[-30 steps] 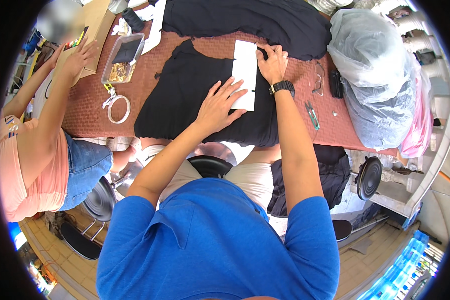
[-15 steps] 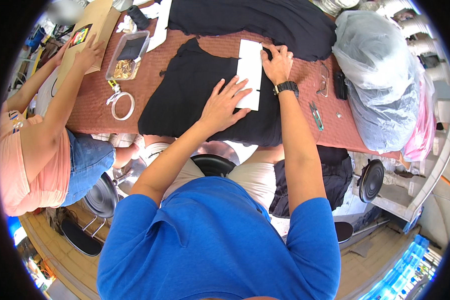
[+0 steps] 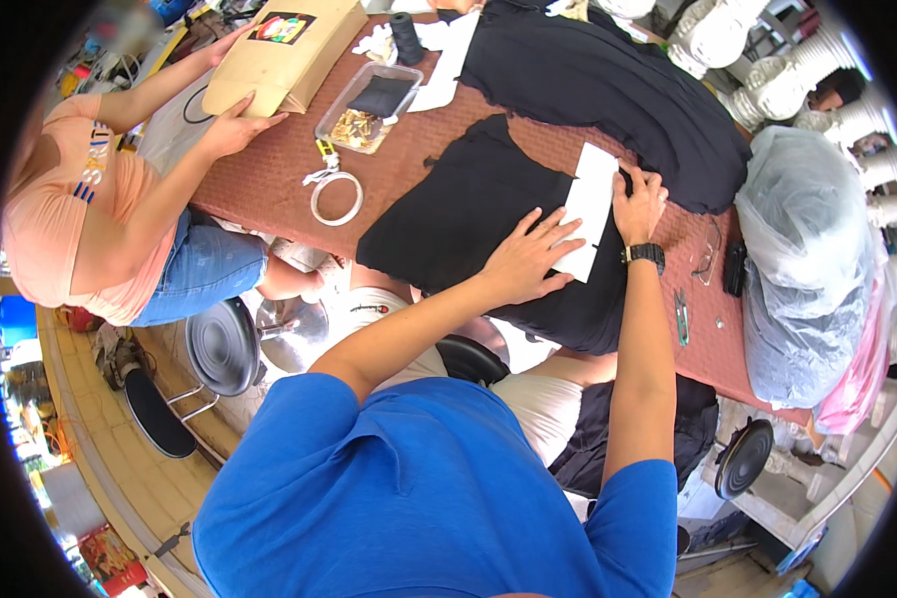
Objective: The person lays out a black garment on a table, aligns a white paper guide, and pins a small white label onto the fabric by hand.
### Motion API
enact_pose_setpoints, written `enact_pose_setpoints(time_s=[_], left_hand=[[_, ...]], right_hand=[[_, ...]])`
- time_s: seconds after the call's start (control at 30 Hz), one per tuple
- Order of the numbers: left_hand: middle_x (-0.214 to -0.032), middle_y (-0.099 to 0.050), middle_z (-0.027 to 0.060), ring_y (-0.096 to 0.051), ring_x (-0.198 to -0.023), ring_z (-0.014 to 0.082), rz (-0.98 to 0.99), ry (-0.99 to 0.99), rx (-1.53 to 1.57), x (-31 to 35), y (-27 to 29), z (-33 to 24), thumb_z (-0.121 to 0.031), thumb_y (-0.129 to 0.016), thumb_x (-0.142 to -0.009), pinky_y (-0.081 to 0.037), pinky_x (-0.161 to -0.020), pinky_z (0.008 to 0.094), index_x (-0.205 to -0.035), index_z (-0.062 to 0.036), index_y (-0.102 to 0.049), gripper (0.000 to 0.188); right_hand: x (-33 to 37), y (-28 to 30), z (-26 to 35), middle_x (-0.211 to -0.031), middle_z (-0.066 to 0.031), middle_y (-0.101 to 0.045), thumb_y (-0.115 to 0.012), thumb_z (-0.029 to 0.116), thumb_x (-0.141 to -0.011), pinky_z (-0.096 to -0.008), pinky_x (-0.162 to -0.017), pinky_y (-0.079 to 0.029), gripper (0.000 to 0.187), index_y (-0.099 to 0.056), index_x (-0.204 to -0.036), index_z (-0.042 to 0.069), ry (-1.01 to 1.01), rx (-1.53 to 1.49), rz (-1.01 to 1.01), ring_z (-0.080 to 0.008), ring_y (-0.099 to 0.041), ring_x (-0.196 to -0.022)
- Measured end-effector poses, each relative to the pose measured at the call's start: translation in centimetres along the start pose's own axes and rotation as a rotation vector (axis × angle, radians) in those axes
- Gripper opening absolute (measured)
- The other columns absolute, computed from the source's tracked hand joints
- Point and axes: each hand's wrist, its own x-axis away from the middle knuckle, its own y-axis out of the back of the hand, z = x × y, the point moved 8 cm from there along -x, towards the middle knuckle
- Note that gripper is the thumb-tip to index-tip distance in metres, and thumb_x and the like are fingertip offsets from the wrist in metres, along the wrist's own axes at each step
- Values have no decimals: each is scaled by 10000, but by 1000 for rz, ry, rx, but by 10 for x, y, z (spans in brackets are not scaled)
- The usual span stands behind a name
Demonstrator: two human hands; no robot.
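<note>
At the bottom of the frame, a blue shirt (image 3: 409,498) is worn by the person. Right of centre, a black cloth (image 3: 458,204) is spread on the brown table (image 3: 269,184), and on its right part a white card (image 3: 590,214) is laid at a slight tilt. The card's lower left edge is pressed by the left hand (image 3: 524,265), its fingers spread and gripping nothing. The right hand (image 3: 638,207) is set at the card's upper right edge, fingers bent; whether anything is pinched cannot be told. Toward the right, green-handled snips (image 3: 682,319) and eyeglasses (image 3: 709,254) are placed. Farther off, at upper left, a clear box (image 3: 411,100) is seen, and a paper bag (image 3: 314,75) is held by a co-worker (image 3: 120,219).
</note>
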Motion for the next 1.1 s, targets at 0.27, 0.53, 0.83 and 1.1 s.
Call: enact_pose_setpoints(time_s=[0.27, 0.53, 0.83, 1.1], left_hand=[[-1604, -398, 61, -290, -1523, 290, 5, 4, 1, 1, -1, 1, -413, -658, -937, -221, -1233, 529, -1441, -154, -538, 580], [-1590, -410, 76, -311, -1507, 308, -11, 4, 43, 2, 1, 1, -395, -670, -928, -222, -1234, 537, -1419, -136, -554, 567], [-1560, -430, 123, -335, -1482, 330, -67, -16, 65, 4, 5, 0, -388, -708, -895, -238, -1226, 529, -1373, -108, -580, 568], [-1465, -469, 142, -420, -1390, 354, -153, -6, 181, 5, 15, 6, -321, -768, -848, -294, -1194, 529, -1335, -83, -564, 578]], right_hand=[[0, 1, 2, -1144, -73, -562, -635, 349, -937, -473, -962, -433, 311, -705, -1231, 278, -9, 3, 28, -322, -513, -1093], [1, 4, 7, -1203, -96, -591, -621, 343, -960, -470, -1008, -419, 315, -710, -1253, 269, -23, -14, 42, -341, -521, -1124], [0, 5, 3, -1188, -96, -585, -678, 400, -907, -469, -1001, -444, 403, -708, -1288, 272, -18, -37, 55, -332, -529, -1113], [21, 41, 48, -1133, -179, -606, -761, 318, -857, -516, -864, -485, 500, -607, -1263, 70, 48, -53, -73, -398, -557, -1038]])
